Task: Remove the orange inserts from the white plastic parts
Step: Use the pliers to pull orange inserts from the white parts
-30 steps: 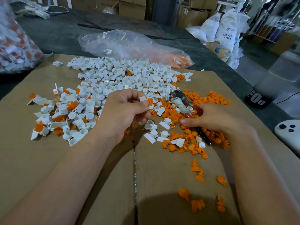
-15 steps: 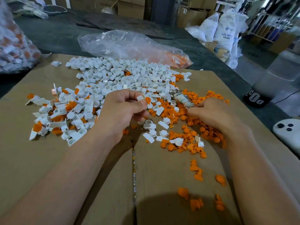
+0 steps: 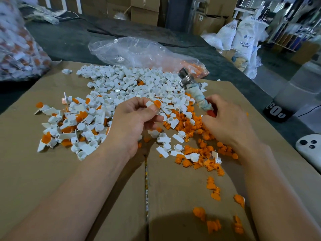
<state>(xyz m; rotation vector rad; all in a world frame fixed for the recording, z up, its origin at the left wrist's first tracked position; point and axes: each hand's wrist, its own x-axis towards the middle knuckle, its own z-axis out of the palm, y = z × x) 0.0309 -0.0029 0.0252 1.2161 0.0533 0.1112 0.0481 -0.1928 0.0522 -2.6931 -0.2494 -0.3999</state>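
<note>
My left hand point(image 3: 133, 119) pinches a white plastic part with an orange insert point(image 3: 154, 103) between thumb and fingers, held above the cardboard. My right hand point(image 3: 227, 120) grips a hand tool point(image 3: 194, 89) by its red handle; its cloth-wrapped shaft and metal head point up and away, to the right of the held part. A big pile of white parts point(image 3: 132, 84) spreads behind and left of my left hand, some still with orange inserts point(image 3: 46, 138). Loose orange inserts point(image 3: 196, 153) lie under and in front of my right hand.
The cardboard sheet point(image 3: 52, 180) covers a dark table. A clear plastic bag point(image 3: 139, 51) with orange pieces lies behind the pile, another full bag point(image 3: 19, 49) at far left. A white controller point(image 3: 311, 148) and a dark cylinder point(image 3: 276, 113) sit at the right edge.
My right hand has picked the tool up from the orange pile and raised it, its head now pointing up and away. My left hand keeps pinching the same part.
</note>
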